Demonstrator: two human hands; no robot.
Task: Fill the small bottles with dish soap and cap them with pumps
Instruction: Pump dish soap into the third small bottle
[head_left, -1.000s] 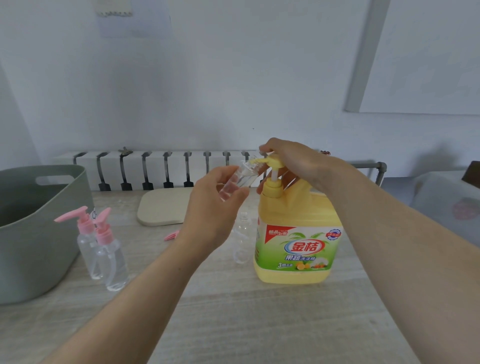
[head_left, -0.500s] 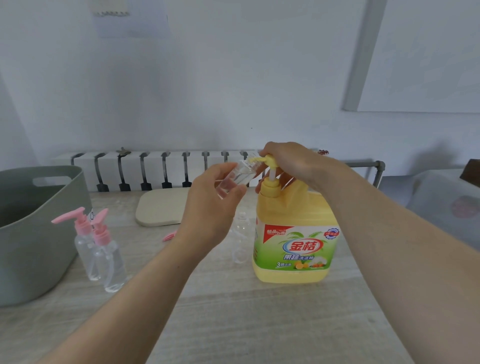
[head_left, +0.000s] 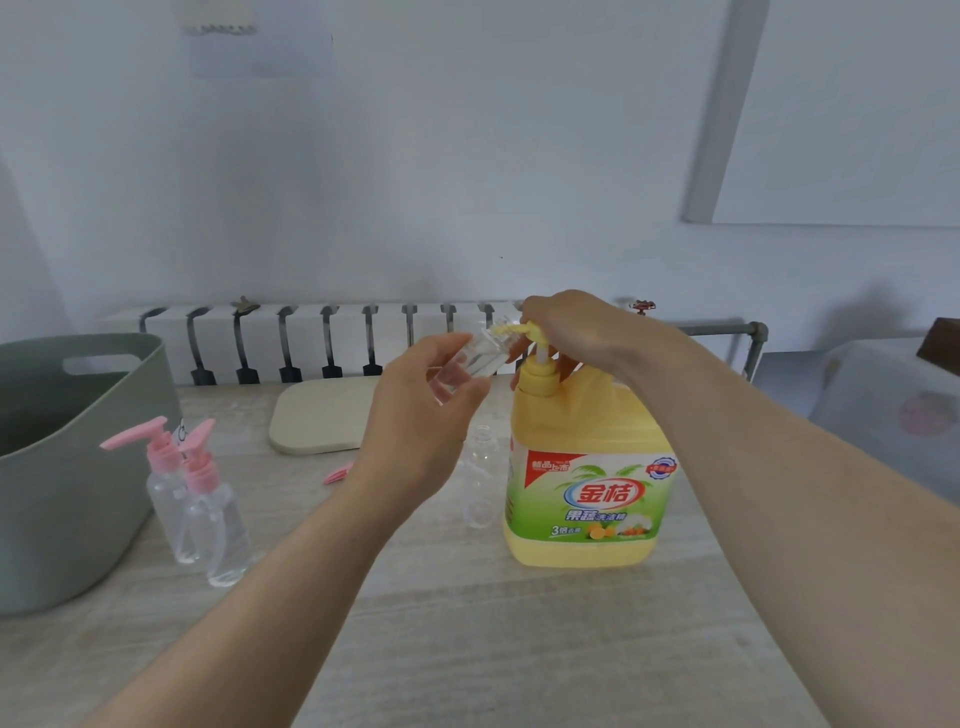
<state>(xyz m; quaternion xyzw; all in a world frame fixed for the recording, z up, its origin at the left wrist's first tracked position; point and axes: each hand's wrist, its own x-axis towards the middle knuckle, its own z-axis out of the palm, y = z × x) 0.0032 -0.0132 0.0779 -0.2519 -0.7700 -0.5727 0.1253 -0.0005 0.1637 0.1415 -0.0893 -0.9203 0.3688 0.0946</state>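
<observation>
- The dish soap jug (head_left: 587, 467) is seen upright on the table (head_left: 467, 649), right of centre, its label turned to the camera.
- The jug pump (head_left: 540, 358) is covered by the right hand (head_left: 571, 332), with fingers curled over and under its head. A press is judged to be in progress.
- A small clear bottle (head_left: 470, 361) is gripped in the left hand (head_left: 415, 421). It is tilted, and its mouth is brought up against the yellow nozzle (head_left: 506, 331).
- The two hands are held close together, just apart, with the nozzle between them.
- So the filling of this bottle is judged to be under way. How much soap has gone in cannot be told, since the bottle is clear and blurred.
- Counted as done: a first pink-pumped bottle (head_left: 169, 499) and a second pink-pumped bottle (head_left: 221, 525), side by side and touching, just beside the grey basket (head_left: 67, 493).
- Left to be done: an open bottle (head_left: 480, 483) is standing uncapped just beside the jug and looks empty.
- A loose pink pump (head_left: 337, 474) is lying on the table behind the left wrist, not yet fitted to anything.
- In all, two bottles appear finished, one is being filled and is yet to be capped, and one is untouched.
</observation>
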